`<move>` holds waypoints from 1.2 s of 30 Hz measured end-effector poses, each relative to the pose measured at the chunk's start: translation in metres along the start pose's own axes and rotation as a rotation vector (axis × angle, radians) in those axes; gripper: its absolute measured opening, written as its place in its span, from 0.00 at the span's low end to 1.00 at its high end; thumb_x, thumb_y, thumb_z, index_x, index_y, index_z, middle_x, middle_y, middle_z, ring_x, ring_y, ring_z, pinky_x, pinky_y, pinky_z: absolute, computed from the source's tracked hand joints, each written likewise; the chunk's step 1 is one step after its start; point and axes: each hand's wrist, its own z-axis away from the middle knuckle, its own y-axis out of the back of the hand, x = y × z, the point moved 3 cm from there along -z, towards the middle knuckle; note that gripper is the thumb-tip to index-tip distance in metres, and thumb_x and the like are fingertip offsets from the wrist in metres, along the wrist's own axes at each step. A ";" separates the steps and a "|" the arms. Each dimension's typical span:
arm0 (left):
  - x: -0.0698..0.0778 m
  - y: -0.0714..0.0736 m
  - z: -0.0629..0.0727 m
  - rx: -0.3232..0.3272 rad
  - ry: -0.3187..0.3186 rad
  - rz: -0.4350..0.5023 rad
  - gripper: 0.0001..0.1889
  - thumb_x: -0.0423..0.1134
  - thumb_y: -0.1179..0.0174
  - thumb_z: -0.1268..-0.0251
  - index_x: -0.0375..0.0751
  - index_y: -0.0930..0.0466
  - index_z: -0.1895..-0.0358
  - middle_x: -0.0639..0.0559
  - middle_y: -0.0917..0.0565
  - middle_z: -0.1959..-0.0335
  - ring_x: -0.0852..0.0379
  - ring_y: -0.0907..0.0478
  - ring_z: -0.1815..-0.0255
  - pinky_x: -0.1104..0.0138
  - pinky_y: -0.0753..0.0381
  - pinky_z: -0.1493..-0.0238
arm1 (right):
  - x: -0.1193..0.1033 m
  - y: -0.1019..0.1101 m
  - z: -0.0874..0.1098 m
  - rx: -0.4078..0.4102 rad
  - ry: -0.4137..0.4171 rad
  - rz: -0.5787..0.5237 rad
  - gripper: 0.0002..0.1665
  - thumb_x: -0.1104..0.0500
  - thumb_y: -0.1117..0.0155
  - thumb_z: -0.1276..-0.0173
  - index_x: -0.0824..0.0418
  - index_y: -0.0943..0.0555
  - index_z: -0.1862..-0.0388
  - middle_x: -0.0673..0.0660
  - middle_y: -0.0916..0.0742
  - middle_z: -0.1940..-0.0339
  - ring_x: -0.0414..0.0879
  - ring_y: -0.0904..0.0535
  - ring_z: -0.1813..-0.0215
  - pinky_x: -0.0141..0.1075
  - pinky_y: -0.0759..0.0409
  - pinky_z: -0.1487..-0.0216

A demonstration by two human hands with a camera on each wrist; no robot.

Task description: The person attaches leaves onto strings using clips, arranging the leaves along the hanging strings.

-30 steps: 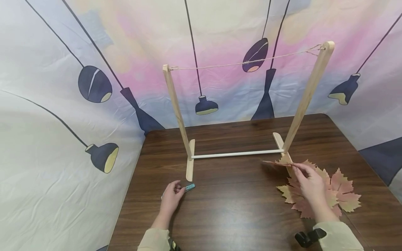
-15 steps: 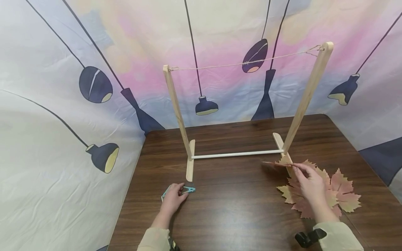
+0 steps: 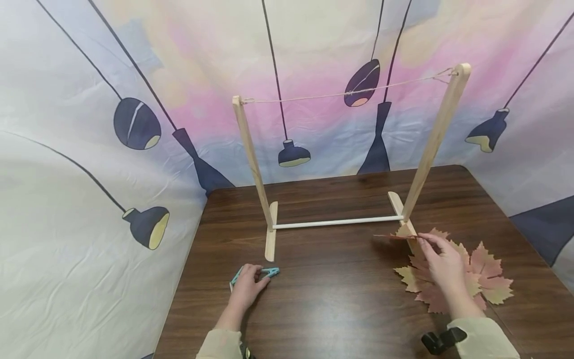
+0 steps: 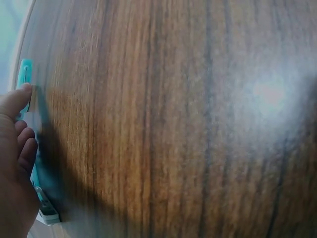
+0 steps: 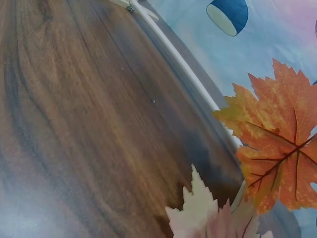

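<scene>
At the table's left side, my left hand (image 3: 247, 285) holds a turquoise clothes peg (image 3: 271, 272) between thumb and fingers, low over the tabletop. More turquoise plastic (image 4: 45, 206) with a white end shows past the palm in the left wrist view; whether it is a second peg I cannot tell. My right hand (image 3: 446, 264) pinches an orange artificial maple leaf (image 5: 282, 144) by its edge, held nearly edge-on to the head view. Beneath that hand lies a pile of similar leaves (image 3: 491, 274), pinkish and yellow, several overlapping.
A wooden stand with two posts (image 3: 434, 144) carries a thin string (image 3: 314, 97) across its top. A white rod (image 3: 336, 222) joins its feet low down. The brown table (image 3: 332, 299) meets a printed cloth backdrop (image 3: 314, 55) behind.
The turquoise peg has turned in my left fingers, so its V-shaped side now shows. The held leaf has tilted slightly, closer to edge-on. My right hand stays almost still.
</scene>
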 end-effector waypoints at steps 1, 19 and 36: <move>0.000 0.000 0.000 0.004 0.000 0.004 0.18 0.40 0.33 0.45 0.33 0.22 0.54 0.49 0.26 0.61 0.54 0.24 0.61 0.61 0.22 0.59 | -0.002 0.001 0.000 0.011 0.009 -0.007 0.16 0.53 0.42 0.31 0.62 0.18 0.53 0.48 0.18 0.59 0.24 0.33 0.64 0.25 0.33 0.67; 0.032 0.023 -0.010 0.185 0.001 0.192 0.18 0.37 0.32 0.46 0.36 0.22 0.52 0.49 0.26 0.58 0.54 0.24 0.58 0.60 0.22 0.56 | -0.046 0.013 -0.018 0.095 0.134 -0.019 0.13 0.59 0.40 0.33 0.67 0.17 0.57 0.51 0.20 0.61 0.22 0.34 0.63 0.23 0.35 0.64; 0.046 0.051 -0.031 0.344 -0.033 0.372 0.19 0.30 0.32 0.49 0.31 0.23 0.52 0.44 0.26 0.59 0.49 0.24 0.60 0.60 0.21 0.56 | -0.069 0.010 -0.031 0.091 0.138 -0.076 0.16 0.55 0.40 0.33 0.66 0.17 0.57 0.36 0.24 0.62 0.26 0.32 0.58 0.23 0.35 0.60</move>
